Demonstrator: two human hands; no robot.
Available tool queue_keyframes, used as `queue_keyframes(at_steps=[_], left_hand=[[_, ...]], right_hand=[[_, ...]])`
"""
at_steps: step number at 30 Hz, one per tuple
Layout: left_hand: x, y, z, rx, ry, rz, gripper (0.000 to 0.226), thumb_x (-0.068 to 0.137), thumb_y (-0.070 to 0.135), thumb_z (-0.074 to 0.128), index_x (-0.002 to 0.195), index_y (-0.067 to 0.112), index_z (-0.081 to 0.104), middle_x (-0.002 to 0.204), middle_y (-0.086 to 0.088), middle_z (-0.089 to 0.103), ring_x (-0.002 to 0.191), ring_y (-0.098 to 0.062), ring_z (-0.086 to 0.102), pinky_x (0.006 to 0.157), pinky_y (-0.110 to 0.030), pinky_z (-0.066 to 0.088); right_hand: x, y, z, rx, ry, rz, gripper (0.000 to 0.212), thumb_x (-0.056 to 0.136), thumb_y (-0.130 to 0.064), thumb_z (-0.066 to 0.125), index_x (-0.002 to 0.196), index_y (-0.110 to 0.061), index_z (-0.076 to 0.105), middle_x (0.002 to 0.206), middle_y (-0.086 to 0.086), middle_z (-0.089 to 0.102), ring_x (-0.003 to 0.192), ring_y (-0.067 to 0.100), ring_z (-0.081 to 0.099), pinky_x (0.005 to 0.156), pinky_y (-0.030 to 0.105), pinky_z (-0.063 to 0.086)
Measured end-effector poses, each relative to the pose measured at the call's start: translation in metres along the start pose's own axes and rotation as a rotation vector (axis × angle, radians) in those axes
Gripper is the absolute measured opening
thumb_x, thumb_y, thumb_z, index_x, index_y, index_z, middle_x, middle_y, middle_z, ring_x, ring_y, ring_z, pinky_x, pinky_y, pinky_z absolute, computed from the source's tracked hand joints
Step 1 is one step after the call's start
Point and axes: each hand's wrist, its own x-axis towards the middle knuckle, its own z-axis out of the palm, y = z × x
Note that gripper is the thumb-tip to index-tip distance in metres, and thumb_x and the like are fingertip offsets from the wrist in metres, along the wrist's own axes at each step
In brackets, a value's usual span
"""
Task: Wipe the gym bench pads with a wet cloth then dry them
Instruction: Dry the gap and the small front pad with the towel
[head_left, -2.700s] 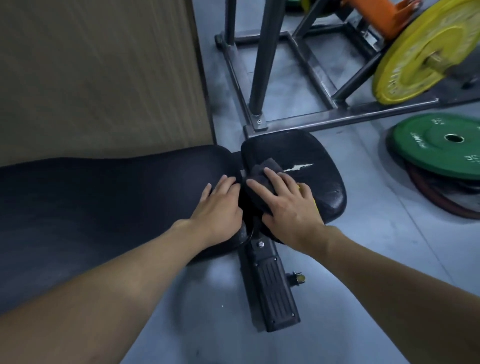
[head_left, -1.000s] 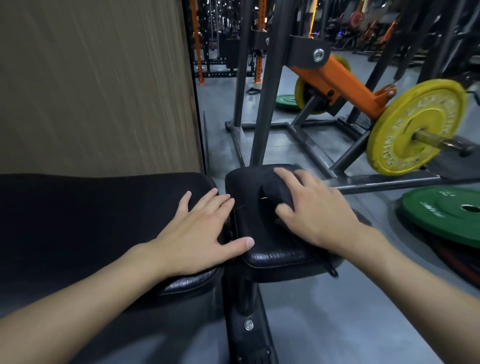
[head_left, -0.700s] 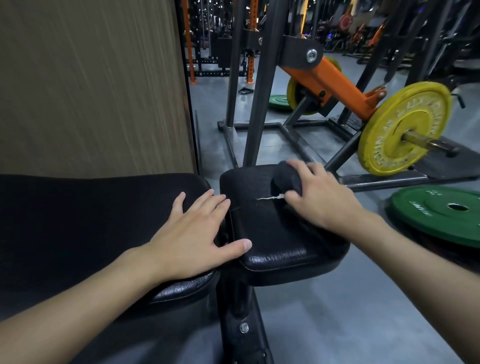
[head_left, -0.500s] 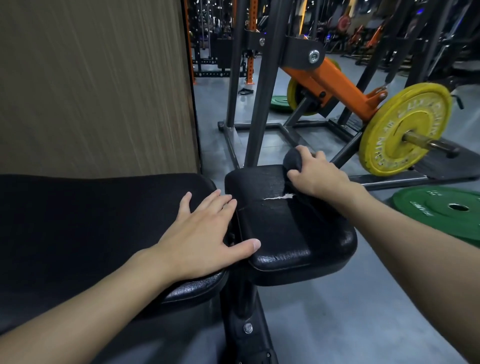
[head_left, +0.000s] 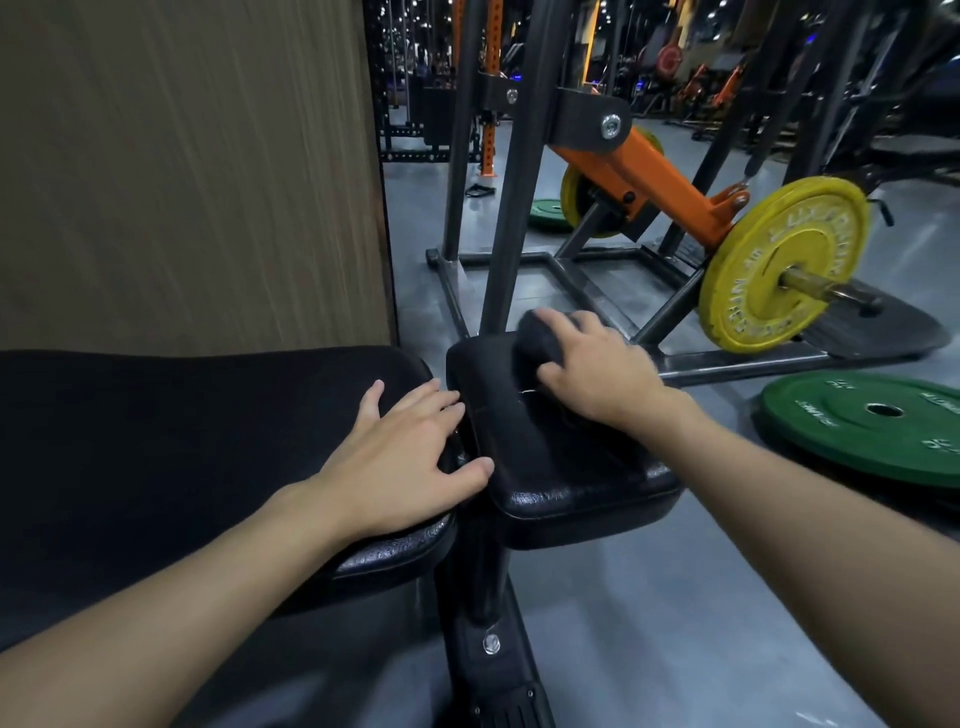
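Observation:
A black gym bench fills the lower left, with a long back pad (head_left: 182, 441) and a smaller seat pad (head_left: 561, 467) to its right. My left hand (head_left: 400, 462) lies flat with fingers spread on the end of the long pad, its thumb touching the seat pad's edge. My right hand (head_left: 597, 369) presses a dark bunched cloth (head_left: 535, 340) onto the far part of the seat pad. A small white tear in the seat pad shows just beside my right thumb.
A wooden wall panel (head_left: 187, 171) stands behind the bench. A dark steel rack (head_left: 519, 171) with an orange arm and a yellow plate (head_left: 779, 265) stands just beyond the seat pad. A green plate (head_left: 872, 421) lies on the grey floor at right. The bench frame (head_left: 488, 644) runs below.
My right hand has slid the cloth from the middle of the seat pad to its far edge and then slightly left. My left hand has stayed flat on the long pad.

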Motion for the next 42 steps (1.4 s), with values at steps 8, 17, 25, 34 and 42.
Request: queue_keyframes(at_steps=[8,17,25,34,42], left_hand=[[0.003,0.000,0.000,-0.060,0.016,-0.010,0.057,0.097,0.043,0.040,0.150,0.021,0.038,0.161,0.010,0.026,0.150,-0.004,0.006,0.120,-0.054,-0.003],[0.002,-0.002,0.000,-0.095,0.018,-0.035,0.052,0.099,0.025,0.037,0.151,0.021,0.037,0.161,0.007,0.028,0.149,-0.003,0.008,0.121,-0.049,-0.004],[0.004,-0.004,0.002,-0.094,0.035,-0.037,0.054,0.102,0.019,0.033,0.155,0.019,0.025,0.162,0.004,0.025,0.149,-0.003,0.010,0.122,-0.046,-0.002],[0.003,-0.001,0.004,-0.030,0.049,-0.043,0.057,0.101,0.044,0.032,0.154,0.022,0.029,0.161,0.008,0.027,0.149,-0.001,0.010,0.122,-0.045,0.000],[0.009,0.003,0.003,0.007,-0.017,-0.046,0.091,0.083,0.076,0.017,0.157,0.021,0.019,0.164,0.009,0.016,0.149,0.001,-0.002,0.122,-0.045,-0.003]], right_hand=[[-0.055,-0.050,0.005,-0.154,0.100,0.046,0.069,0.089,-0.042,0.041,0.151,-0.033,0.015,0.151,0.012,0.031,0.132,0.039,0.037,0.100,0.056,0.033],[-0.108,-0.017,0.014,-0.088,0.392,0.114,0.067,0.076,-0.039,0.041,0.143,-0.033,0.045,0.136,0.008,0.055,0.120,0.032,0.054,0.085,0.047,0.042],[-0.143,-0.083,0.055,0.073,0.760,-0.014,0.061,0.069,-0.027,0.063,0.130,-0.026,0.062,0.131,0.016,0.061,0.120,0.039,0.056,0.094,0.053,0.040],[-0.143,0.019,0.079,0.222,0.993,-0.189,0.063,0.070,-0.022,0.066,0.130,-0.017,0.048,0.129,0.024,0.054,0.119,0.042,0.056,0.094,0.049,0.040],[-0.124,0.036,0.044,1.042,0.710,0.427,0.062,0.081,-0.026,0.047,0.142,-0.033,0.041,0.133,0.000,0.058,0.117,0.013,0.056,0.093,0.014,0.040]])
